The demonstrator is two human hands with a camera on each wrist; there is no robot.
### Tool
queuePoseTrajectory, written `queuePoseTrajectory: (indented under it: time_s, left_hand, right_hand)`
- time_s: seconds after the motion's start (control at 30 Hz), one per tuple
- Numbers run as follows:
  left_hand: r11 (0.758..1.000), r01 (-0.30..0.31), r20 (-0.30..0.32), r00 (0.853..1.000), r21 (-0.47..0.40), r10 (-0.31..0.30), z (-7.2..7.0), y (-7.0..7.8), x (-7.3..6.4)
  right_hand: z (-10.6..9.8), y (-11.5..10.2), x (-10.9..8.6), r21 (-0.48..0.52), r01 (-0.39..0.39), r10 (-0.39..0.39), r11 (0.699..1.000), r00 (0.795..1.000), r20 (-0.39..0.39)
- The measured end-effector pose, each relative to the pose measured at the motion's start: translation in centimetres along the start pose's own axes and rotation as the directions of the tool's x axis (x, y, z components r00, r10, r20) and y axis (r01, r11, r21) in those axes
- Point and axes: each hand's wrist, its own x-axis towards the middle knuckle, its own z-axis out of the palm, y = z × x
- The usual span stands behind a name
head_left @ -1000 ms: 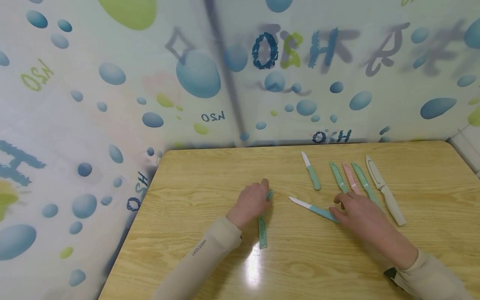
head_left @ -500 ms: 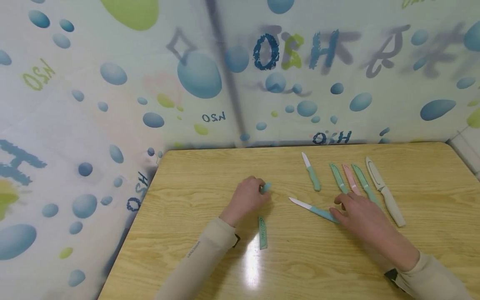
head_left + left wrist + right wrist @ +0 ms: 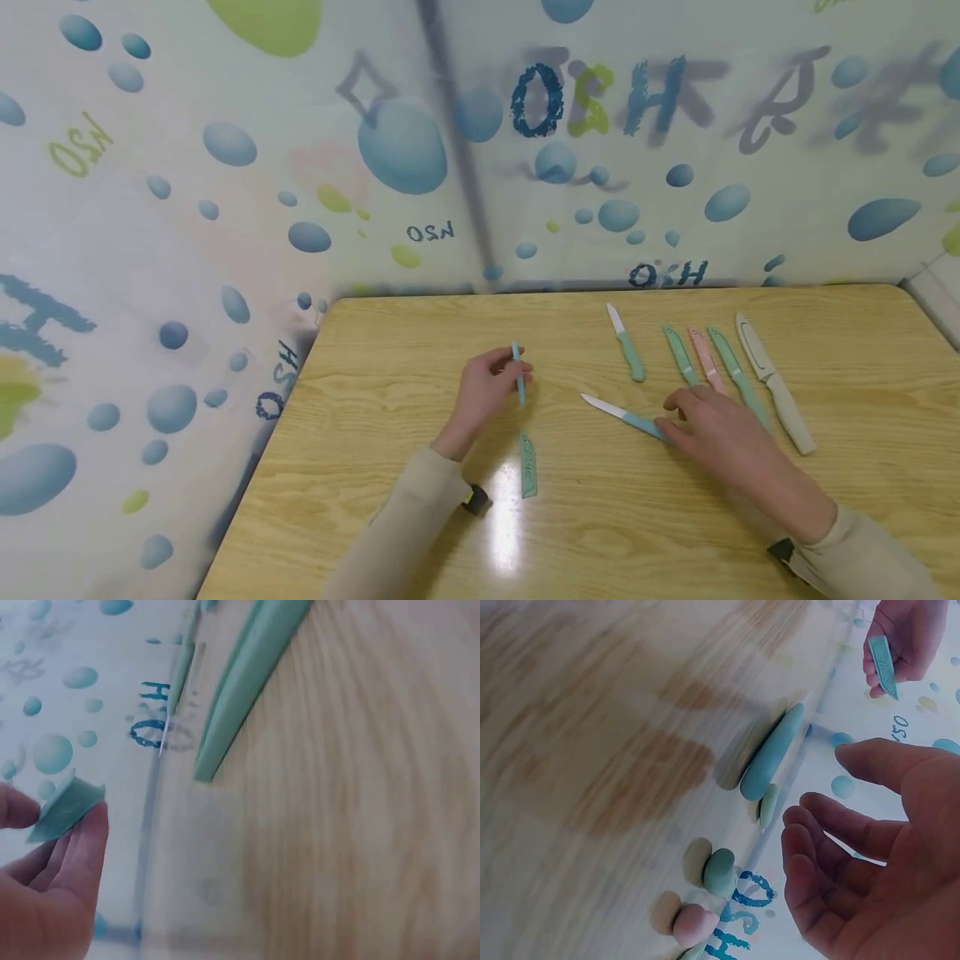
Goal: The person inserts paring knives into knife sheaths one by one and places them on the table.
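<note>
Two unsheathed knives lie out: the blue-handled knife [image 3: 625, 415] and, beyond it, the green-handled knife [image 3: 628, 350]. Left hand [image 3: 486, 387] pinches the light-blue sheath [image 3: 520, 385] between thumb and fingers, left of the blue-handled knife's tip. Right hand [image 3: 726, 440], loosely curled, hovers by that knife's handle end, grasping nothing; fingers look clear of it in the right wrist view. Loose green sheath [image 3: 528, 467]: left of the blue-handled knife, nearer side. Right of it and farther back, a row, all sheathed: first green knife [image 3: 680, 356], pink knife [image 3: 707, 358], second green knife [image 3: 737, 373], cream knife [image 3: 774, 382]. Step in hand, probably: sheathing the blue-handled knife. Next move likely calls for gripping its handle and lining the light-blue sheath up with the tip, fingers off the edge.
</note>
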Motion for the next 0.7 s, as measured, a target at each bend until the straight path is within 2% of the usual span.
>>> queuePoseTrajectory:
  time_s: [0.07,0.13,0.27,0.43,0.5,0.57,0.63,0.7]
  left_hand:
    - [0.987,0.031,-0.030,0.999,-0.155,-0.036,-0.1,-0.2,-0.1]
    - [0.958,0.063,-0.037,0.996,-0.279,-0.076,-0.2,-0.4,-0.3]
    - [0.871,0.134,-0.008,0.988,-0.473,-0.156,-0.4,-0.6,-0.7]
    - [0.715,0.179,0.040,0.977,-0.676,-0.207,-0.2,-0.5,-1.1]
    - [0.641,0.193,0.050,0.971,-0.743,-0.235,0.0,-0.4,-1.1]
    - [0.594,0.202,0.051,0.964,-0.778,-0.261,0.1,-0.3,-1.2]
    - [0.574,0.202,0.049,0.961,-0.794,-0.271,0.2,-0.2,-1.3]
    - [0.574,0.194,0.041,0.962,-0.795,-0.268,0.3,-0.2,-1.4]
  right_hand:
    - [0.1,-0.1,0.1,0.004,-0.001,0.001,1.000,1.000,0.013]
    - [0.2,-0.3,0.2,0.001,0.002,-0.002,1.000,1.000,0.020]
    - [0.3,-0.5,0.2,-0.008,0.005,-0.005,1.000,1.000,0.022]
    - [0.3,-0.5,0.1,-0.010,0.010,-0.010,1.000,1.000,0.015]
    - [0.4,-0.6,0.0,-0.014,0.017,-0.017,1.000,1.000,0.003]
    - [0.5,-0.6,0.0,-0.018,0.024,-0.024,1.000,1.000,-0.007]
    - [0.6,-0.6,0.0,-0.019,0.029,-0.030,0.999,1.000,-0.009]
    - [0.6,-0.6,0.0,-0.019,0.032,-0.032,0.999,0.999,-0.010]
